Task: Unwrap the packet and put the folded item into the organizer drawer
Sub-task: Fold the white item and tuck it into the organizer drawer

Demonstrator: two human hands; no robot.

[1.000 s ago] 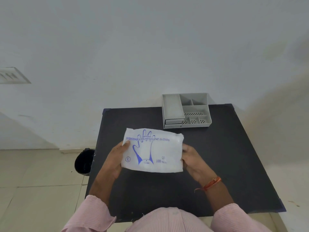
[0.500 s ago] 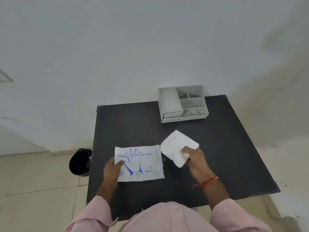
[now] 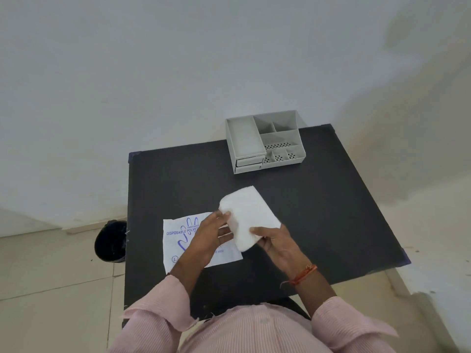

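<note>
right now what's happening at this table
A person in a pink shirt holds a folded white item in both hands: the left hand at its left edge, the right hand gripping its near end. The empty printed glove packet lies flat on the black table, partly under the left hand. The grey organizer sits at the far edge with both small drawers shut, so the item is not yet stowed.
</note>
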